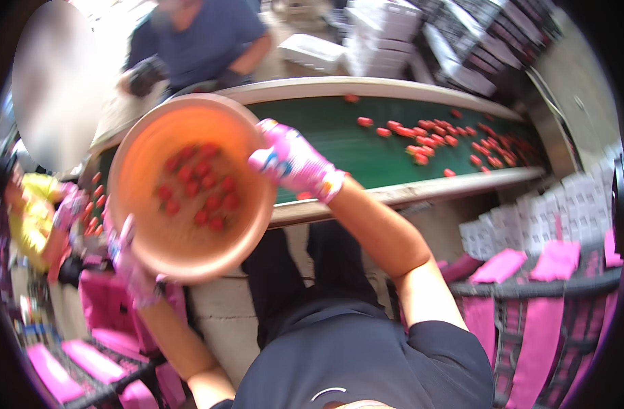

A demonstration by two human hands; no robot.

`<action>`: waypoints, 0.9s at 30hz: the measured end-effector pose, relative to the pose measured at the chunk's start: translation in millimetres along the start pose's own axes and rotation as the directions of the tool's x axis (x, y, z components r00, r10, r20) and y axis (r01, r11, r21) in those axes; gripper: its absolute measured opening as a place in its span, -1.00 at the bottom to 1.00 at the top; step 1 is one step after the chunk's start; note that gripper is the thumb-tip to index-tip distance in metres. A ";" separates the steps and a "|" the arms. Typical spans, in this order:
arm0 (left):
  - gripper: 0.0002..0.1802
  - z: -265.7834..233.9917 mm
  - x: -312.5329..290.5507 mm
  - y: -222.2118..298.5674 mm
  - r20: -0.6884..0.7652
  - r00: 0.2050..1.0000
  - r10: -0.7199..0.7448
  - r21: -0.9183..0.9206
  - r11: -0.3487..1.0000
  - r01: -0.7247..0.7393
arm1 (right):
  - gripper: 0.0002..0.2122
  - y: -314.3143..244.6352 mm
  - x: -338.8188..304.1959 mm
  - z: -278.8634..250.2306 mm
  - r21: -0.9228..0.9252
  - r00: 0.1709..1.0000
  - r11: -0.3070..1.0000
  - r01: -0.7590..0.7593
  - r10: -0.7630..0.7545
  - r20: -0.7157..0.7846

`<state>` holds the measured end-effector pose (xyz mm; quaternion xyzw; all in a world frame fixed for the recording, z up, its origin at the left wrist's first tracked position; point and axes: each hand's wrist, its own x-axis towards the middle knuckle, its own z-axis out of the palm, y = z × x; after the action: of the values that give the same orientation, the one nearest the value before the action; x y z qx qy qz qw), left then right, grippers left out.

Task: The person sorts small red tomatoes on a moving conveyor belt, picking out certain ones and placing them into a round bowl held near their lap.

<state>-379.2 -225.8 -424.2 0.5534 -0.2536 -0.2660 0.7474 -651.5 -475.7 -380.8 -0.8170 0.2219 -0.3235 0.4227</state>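
A round orange-pink plastic basin (pixel 182 255) is held up over the near side of the conveyor, tilted so that I see into it. Several small red fruits (pixel 207 181), which look like tomatoes, lie in its bottom. My right hand (pixel 295 162), in a pink patterned glove, grips the right rim with the fingers closed over it. At the lower left rim my left hand (pixel 129 269), gloved alike, holds the basin with its thumb up along the outside; most of its fingers are hidden or blurred.
A green conveyor belt (pixel 319 153) with pale side rails runs across in front, loose red fruits (pixel 428 136) scattered mostly at its right. Across it stands a person in dark blue (pixel 199 41); another in yellow (pixel 36 218) is at left. Pink-lined black crates (pixel 530 327) and white boxes (pixel 523 221) flank me.
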 end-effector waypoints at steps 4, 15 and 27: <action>-0.48 15.0 -79.1 7.9 -0.073 0.963 -0.261 0.047 0.963 0.265 | -0.68 -25.9 -92.2 -29.8 0.109 0.994 0.988 -0.108 0.106 0.023; -0.43 76.3 -179.4 -75.2 0.227 0.921 -0.317 0.260 0.931 0.257 | -0.59 10.7 -271.7 -46.8 -0.083 0.825 0.823 -0.562 0.565 0.006; -0.34 122.1 -163.5 -142.8 0.280 0.905 -0.319 0.698 0.715 0.036 | -0.41 61.1 -293.6 -26.9 -0.463 0.668 0.569 -0.680 0.741 -0.071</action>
<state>-597.5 -234.5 -543.8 0.7467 -0.4174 -0.3291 0.3999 -879.4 -336.9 -520.3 -0.7518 0.5720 -0.0106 0.3281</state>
